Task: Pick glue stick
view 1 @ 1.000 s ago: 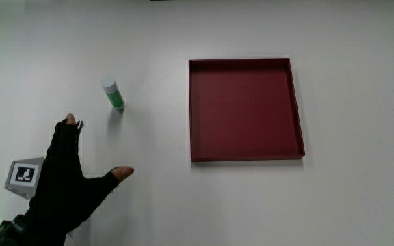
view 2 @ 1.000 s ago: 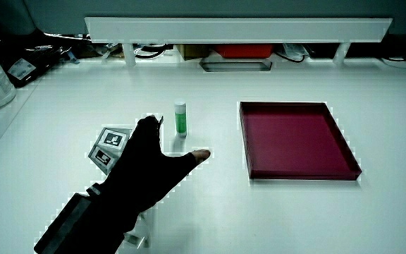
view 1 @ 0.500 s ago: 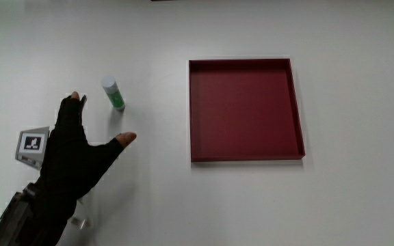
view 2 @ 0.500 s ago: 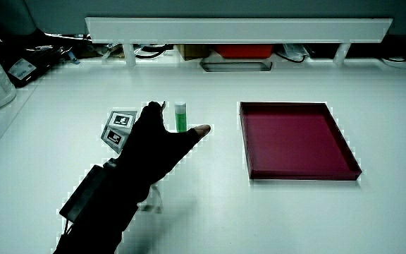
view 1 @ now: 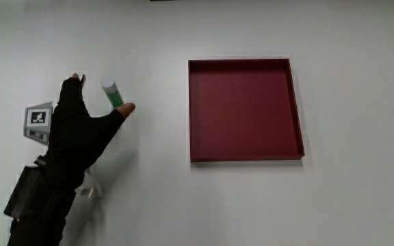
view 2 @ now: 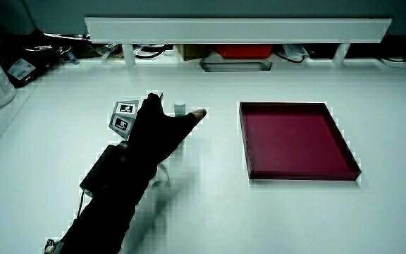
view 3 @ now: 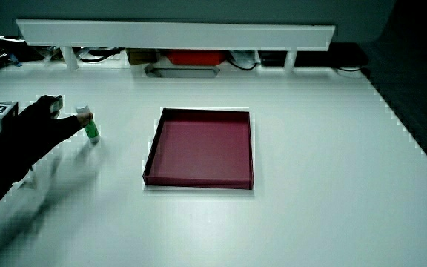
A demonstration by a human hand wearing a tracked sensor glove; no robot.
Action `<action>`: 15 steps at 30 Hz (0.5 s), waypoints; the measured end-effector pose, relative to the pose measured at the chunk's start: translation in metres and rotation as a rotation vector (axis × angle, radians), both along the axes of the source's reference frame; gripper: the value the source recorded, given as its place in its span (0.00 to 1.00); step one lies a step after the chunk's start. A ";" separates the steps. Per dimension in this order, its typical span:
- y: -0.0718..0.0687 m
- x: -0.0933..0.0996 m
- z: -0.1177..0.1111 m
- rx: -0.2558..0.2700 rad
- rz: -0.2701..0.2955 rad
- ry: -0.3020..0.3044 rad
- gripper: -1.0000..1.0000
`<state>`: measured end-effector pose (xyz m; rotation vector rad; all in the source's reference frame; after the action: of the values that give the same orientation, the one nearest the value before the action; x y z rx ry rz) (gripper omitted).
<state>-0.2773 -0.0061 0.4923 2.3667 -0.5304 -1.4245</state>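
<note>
Since a second ago the hand (view 1: pixel 81 130) has travelled away from the person across the table (view 1: pixel 361 205) and now brackets the glue stick (view 1: pixel 113 93), which has not shifted from its spot beside the red tray (view 1: pixel 245 109). Its grip is apart: fingers (view 1: pixel 70 89) stretched on one flank of the stick, thumb tip at the stick's green base on the tray-ward flank, nothing clamped yet. To finish the step well, I judge the fingers should curl in until they meet the green barrel across from the thumb, pinching at mid-height rather than at the white cap, since a standing stick tips easily if pushed from one flank only; then a straight lift. From the main view the stick reads as leaning, cap farther from the person, and the gap between fingers and barrel is plain. In a side view the glue stick (view 3: pixel 89 124) stands upright with its full green body visible, while in a side view the glue stick (view 2: pixel 180 106) shows only its cap, with the hand (view 2: pixel 154 137) covering the barrel.
</note>
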 end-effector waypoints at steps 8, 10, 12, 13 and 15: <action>-0.014 0.003 0.011 0.016 0.001 -0.003 0.50; -0.016 0.004 0.010 0.033 0.024 -0.017 0.50; -0.018 0.004 0.013 0.020 0.013 -0.013 0.50; -0.019 0.004 0.014 0.010 0.002 -0.022 0.50; -0.020 0.003 0.019 0.002 -0.015 0.008 0.50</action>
<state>-0.2744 -0.0265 0.5113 2.3632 -0.5462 -1.4409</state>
